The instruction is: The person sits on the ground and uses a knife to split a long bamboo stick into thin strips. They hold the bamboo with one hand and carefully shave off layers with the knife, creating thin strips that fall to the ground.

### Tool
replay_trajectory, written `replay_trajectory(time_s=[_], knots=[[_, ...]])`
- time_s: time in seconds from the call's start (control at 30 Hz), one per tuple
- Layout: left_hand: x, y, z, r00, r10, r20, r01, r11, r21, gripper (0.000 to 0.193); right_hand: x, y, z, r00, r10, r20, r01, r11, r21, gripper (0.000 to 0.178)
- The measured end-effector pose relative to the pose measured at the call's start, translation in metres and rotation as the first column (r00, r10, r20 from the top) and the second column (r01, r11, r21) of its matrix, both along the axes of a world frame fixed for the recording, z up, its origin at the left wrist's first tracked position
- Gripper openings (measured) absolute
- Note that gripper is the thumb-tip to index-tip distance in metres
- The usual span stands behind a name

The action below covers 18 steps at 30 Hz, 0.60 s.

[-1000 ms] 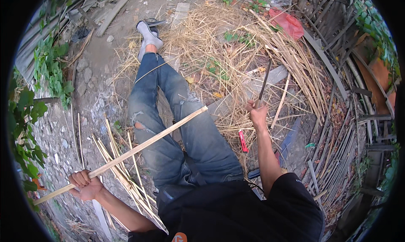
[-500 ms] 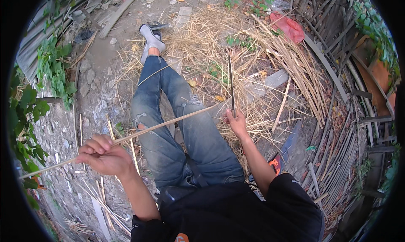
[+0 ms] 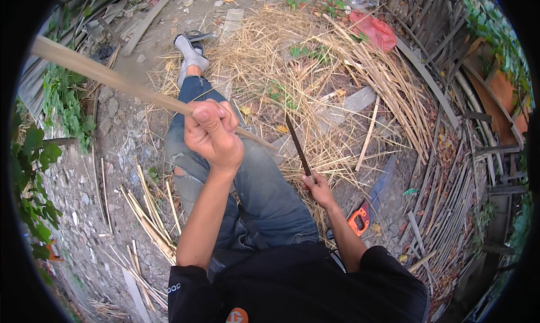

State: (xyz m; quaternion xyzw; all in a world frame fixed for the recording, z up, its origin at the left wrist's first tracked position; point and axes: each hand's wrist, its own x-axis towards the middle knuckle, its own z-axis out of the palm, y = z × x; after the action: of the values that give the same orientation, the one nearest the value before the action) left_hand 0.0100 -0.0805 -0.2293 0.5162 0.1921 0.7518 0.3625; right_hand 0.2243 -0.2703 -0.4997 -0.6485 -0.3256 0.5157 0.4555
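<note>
My left hand [image 3: 214, 134] is raised over my thighs, its fingers closed around a long pale bamboo strip [image 3: 107, 75]. The strip slants from the upper left, where it comes close to the camera, down past my fist to a thin end above my knee. Lower and to the right, my right hand [image 3: 319, 191] grips a narrow, dark, long-bladed knife [image 3: 296, 144] by its near end. Its blade points up and away over the shavings, apart from the strip. My legs in worn jeans [image 3: 264, 171] stretch out beneath both hands.
A handsaw [image 3: 360, 217] with an orange handle lies right of my right forearm. Pale shavings [image 3: 264, 53] cover the ground ahead, beside a bundle of long strips [image 3: 394, 92] and a red plastic bag [image 3: 374, 30]. More cut strips [image 3: 149, 221] lie at my left.
My left hand has swung up and right, turning the strip so its outer end now rises at the upper left. My right hand has dropped slightly, and the knife tilts more to the left.
</note>
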Motion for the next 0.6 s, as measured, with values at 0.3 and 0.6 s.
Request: replay_trajectory(time_s=[0.3, 0.6], knots=[[0.015, 0.009, -0.008, 1.000, 0.022, 0.014, -0.021, 1.000, -0.012, 0.040, -0.019, -0.007, -0.012, 0.860, 0.132, 0.492, -0.207, 0.973, 0.100, 0.056], [0.020, 0.037, -0.004, 0.999, 0.008, 0.042, -0.007, 1.000, -0.026, 0.040, -0.035, -0.022, -0.069, 0.913, 0.152, 0.379, -0.194, 0.978, 0.077, 0.059]])
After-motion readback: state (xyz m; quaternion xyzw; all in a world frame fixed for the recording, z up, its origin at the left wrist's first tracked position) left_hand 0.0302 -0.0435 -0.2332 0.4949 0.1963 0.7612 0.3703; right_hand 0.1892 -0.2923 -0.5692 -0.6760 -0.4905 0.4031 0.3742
